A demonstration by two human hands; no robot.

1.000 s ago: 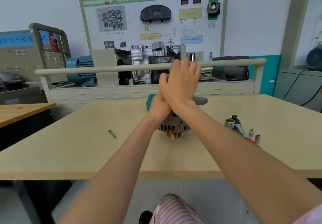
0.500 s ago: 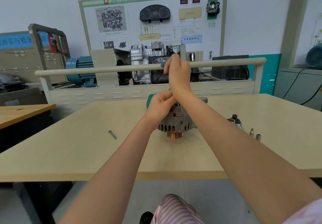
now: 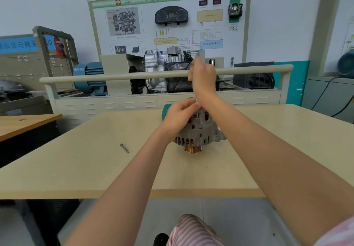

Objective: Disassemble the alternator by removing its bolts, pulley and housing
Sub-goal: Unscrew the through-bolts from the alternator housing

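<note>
The grey alternator (image 3: 199, 133) stands on the beige table (image 3: 76, 165) with its copper-coloured pulley (image 3: 193, 148) facing down. My left hand (image 3: 179, 117) rests on its top, fingers pinching a thin upright metal shaft (image 3: 196, 111) that enters the housing. Directly above it is my right hand (image 3: 203, 78), raised and gripping the blurred upper end of that long tool. My right forearm crosses in front of the alternator's right side.
One loose bolt (image 3: 124, 148) lies on the table to the left of the alternator. A teal object (image 3: 164, 111) shows behind my left hand. Behind the table stands a rail (image 3: 115, 77), with a gearbox training stand and a wall panel beyond it.
My right hand lifted off my left hand and rose well above the alternator, drawing the tool up. My left hand stayed on the housing top. My right arm now hides the ratchet and sockets.
</note>
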